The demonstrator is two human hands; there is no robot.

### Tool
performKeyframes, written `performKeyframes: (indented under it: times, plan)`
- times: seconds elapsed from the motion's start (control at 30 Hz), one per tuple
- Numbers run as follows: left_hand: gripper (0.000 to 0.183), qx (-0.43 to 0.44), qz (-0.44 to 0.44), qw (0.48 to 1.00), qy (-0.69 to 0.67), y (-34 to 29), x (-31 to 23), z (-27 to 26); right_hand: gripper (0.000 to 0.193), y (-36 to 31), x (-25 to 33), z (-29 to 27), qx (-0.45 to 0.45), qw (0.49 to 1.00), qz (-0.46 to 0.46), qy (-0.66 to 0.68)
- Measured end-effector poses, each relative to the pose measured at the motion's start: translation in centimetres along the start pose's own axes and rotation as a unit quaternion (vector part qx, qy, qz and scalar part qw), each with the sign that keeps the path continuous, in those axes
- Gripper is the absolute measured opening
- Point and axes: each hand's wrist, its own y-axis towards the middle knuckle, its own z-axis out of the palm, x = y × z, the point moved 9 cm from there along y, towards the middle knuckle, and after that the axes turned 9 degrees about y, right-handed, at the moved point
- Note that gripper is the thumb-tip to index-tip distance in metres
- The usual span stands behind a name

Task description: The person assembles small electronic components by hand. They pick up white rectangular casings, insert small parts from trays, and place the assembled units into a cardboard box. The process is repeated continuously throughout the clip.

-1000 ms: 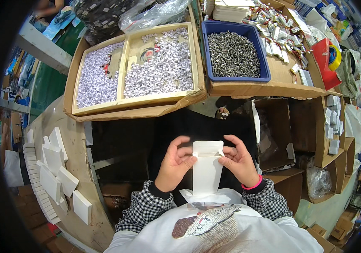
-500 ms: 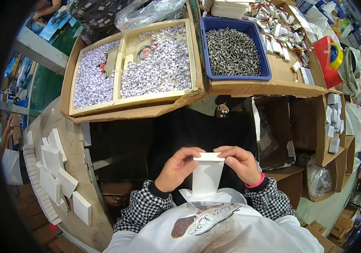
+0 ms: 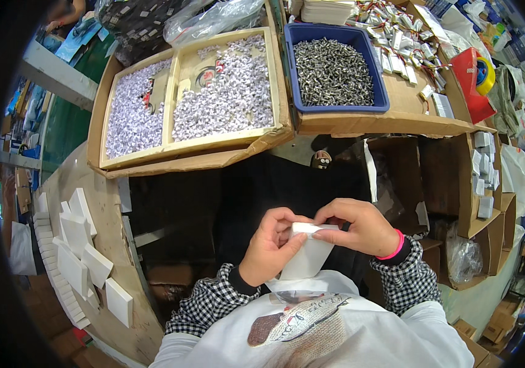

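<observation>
The left hand (image 3: 271, 248) is clamped on a small white box (image 3: 307, 260), with its thumb on the near face and its fingers along the left edge. The right hand (image 3: 357, 227) pinches the same box at its top edge, the thumb in front and the fingers bent behind it. The box is between the two hands, in front of the person's white shirt (image 3: 366, 306), its top leaning slightly to the right. A pink band (image 3: 393, 245) is around the right wrist.

At the left, on a desk (image 3: 104, 184), flat white boxes (image 3: 77, 270) lie in a loose pile, and beside them a curved row of white boxes (image 3: 56, 279) follows the desk's outer side. Ahead, a wooden tray (image 3: 222, 137) with two compartments holds many tiny whitish pieces (image 3: 228, 101). To its right, a blue bin (image 3: 343, 108) is filled with small metal parts (image 3: 334, 73). Farther right there is a red tape dispenser (image 3: 472, 89) with a yellow roll (image 3: 488, 80).
</observation>
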Motion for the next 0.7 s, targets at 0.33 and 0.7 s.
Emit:
performKeyframes:
  times: [0.33, 0.7]
  plan:
    - [0.093, -0.044, -0.026, 0.931, 0.362, -0.6, 1.2, 2.5, 0.027, -0.6, 3.3, 0.8, -0.006, 0.979, -0.113, -0.17]
    - [0.089, -0.094, 0.016, 0.894, 0.438, -0.3, -0.8, 3.0, 0.021, -1.8, 4.3, -0.7, -0.096, 0.973, -0.11, -0.18]
